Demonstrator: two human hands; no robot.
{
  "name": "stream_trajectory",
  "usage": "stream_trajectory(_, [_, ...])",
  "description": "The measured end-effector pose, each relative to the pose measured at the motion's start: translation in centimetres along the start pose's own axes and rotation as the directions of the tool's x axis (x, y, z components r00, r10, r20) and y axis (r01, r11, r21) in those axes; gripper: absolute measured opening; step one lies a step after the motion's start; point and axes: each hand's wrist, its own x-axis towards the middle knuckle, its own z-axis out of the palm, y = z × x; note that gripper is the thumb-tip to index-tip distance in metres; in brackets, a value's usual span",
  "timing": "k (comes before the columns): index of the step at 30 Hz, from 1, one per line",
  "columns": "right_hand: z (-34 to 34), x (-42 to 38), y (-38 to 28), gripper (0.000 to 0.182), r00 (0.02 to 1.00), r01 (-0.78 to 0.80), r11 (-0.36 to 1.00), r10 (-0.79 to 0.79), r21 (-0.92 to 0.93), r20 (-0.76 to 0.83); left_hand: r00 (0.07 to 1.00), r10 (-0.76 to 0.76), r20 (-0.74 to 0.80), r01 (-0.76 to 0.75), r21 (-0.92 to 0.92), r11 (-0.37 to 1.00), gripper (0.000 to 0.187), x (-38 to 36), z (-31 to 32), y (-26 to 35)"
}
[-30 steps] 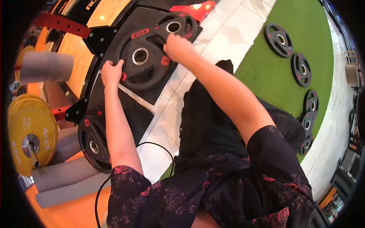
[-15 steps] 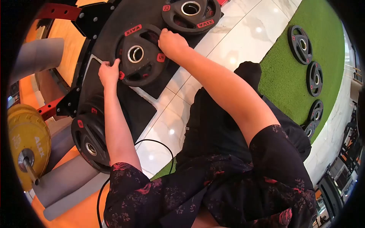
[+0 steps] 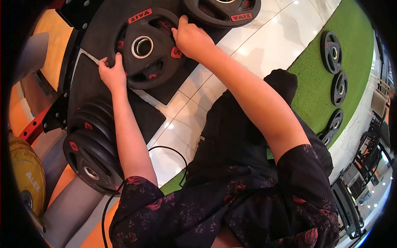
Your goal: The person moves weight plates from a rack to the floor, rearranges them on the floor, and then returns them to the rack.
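A black ZIVA weight plate [image 3: 159, 40] with red labels and a metal centre ring lies over the black mat at the upper middle. My left hand [image 3: 112, 73] is on its lower left edge, thumb on top and fingers at the rim. On the upper right side, my right hand [image 3: 191, 39] grips the rim, its fingers reaching over by the slot. Through the slots a second plate shows beneath. Another ZIVA plate [image 3: 206, 14] lies just beyond my right hand.
Black plates [image 3: 80, 155] lean in a stack at the lower left, near a yellow ALEX plate [image 3: 25, 165]. Several plates [image 3: 326, 51] lie on green turf at the right. A black cable [image 3: 182, 156] curves over the tiles.
The view has shifted, and the plate between my hands looks larger and closer. Both hands remain on its rim, my left hand now with its thumb further over the face.
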Motion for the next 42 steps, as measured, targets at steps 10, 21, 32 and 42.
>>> stream_trajectory(10, [-2.2,-1.7,-0.4,0.054,0.983,-0.154,0.987,0.147,0.055,0.109,0.999,0.043,-0.033,-0.04,0.095,0.995,0.064,-0.3,-0.6,1.6])
stream_trajectory(21, [-20.1,-15.8,9.3,0.033,0.956,-0.043,0.927,0.146,0.371,-0.254,0.835,0.53,-0.148,-0.551,-0.241,0.799,0.046,-11.6,2.4,25.8])
stream_trajectory(32, [-32.5,-30.8,28.8,0.037,0.708,-0.216,0.768,0.548,0.603,-0.445,0.615,0.769,0.176,-0.502,-0.665,0.554,0.044,-32.4,14.0,51.8])
stream_trajectory(42, [-26.7,-30.6,45.4,0.043,0.522,-0.279,0.696,0.688,0.661,-0.504,0.472,0.749,0.465,-0.469,-0.586,0.66,0.045,-37.1,23.4,53.7])
